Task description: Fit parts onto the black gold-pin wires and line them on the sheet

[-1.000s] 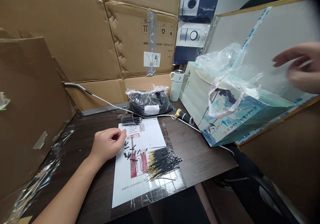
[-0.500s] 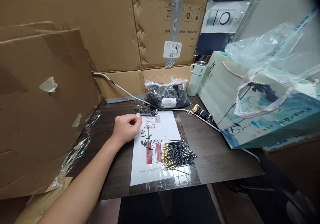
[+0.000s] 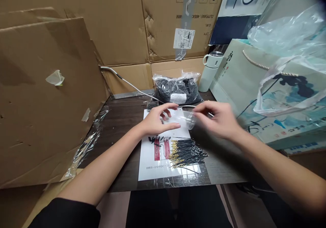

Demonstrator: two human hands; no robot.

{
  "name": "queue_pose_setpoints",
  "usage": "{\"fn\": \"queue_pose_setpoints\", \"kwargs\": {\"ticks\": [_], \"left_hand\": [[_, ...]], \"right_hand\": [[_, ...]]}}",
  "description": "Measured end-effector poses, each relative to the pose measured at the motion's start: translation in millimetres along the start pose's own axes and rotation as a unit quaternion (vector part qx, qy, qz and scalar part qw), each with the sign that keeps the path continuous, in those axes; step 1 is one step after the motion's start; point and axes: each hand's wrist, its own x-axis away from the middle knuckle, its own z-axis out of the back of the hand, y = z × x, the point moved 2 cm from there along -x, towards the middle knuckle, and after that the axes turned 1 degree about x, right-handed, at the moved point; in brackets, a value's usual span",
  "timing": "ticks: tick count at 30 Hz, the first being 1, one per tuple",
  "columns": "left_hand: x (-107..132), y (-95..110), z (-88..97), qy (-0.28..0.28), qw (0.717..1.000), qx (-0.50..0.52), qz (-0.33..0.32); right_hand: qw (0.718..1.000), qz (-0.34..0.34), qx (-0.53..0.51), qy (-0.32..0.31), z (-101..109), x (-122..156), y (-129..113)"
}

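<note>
My right hand (image 3: 219, 119) pinches the edge of a small clear plastic bag (image 3: 187, 119), blurred by motion, above the upper part of a printed sheet (image 3: 145, 168). To its left, my left hand (image 3: 155, 121) is open, thumb and fingers spread toward the bag. Whether its fingertips touch the plastic is unclear. Below both hands, a pile of short black wires with gold-coloured ends (image 3: 188, 153) lies across the sheet's right side. Several small black tube pieces (image 3: 155, 140) are scattered on the printed picture. Behind my left hand, a bundle of black pieces (image 3: 152, 104) is partly hidden.
A clear bag full of black parts (image 3: 175, 89) sits at the back of the table, with a pale green flask (image 3: 209, 73) beside it. A white cable (image 3: 132, 86) runs across. Cardboard (image 3: 43, 102) walls the left; a large paper gift bag (image 3: 244, 85) stands right.
My right hand has come into view with a clear plastic bag. My left hand has moved right and opened from a closed pinch. The view has shifted slightly.
</note>
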Motion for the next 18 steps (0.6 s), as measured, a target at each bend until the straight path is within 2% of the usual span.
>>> {"fn": "queue_pose_setpoints", "kwargs": {"ticks": [2,5,7,10,12,14,17,18], "left_hand": [[-4,-9,-8.5,-0.009,1.0,-0.018,0.01],[-2,-29,-18.0,-0.003,0.998,0.018,0.053],[1,-40,-20.1,0.015,0.997,0.028,0.072],[5,-47,-19.1,0.025,0.996,0.035,0.084],[5,-48,-17.3,0.02,0.995,0.044,0.082],[6,-46,-15.4,0.018,0.995,0.053,0.079],[7,-45,-12.5,0.03,0.995,0.046,0.086],[8,-45,-11.6,0.039,0.995,0.035,0.089]], "right_hand": [[0.994,-0.071,-0.081,-0.027,-42,-4,21],[0.986,-0.111,-0.125,-0.02,-79,-5,48],[0.981,-0.118,-0.149,-0.028,-89,-1,59],[0.977,-0.118,-0.171,-0.05,-89,3,64],[0.977,-0.109,-0.167,-0.072,-78,1,57],[0.988,-0.077,-0.109,-0.073,-55,-3,41],[0.999,0.035,0.032,-0.007,7,0,3],[0.994,0.07,0.077,0.042,34,5,-10]]}}
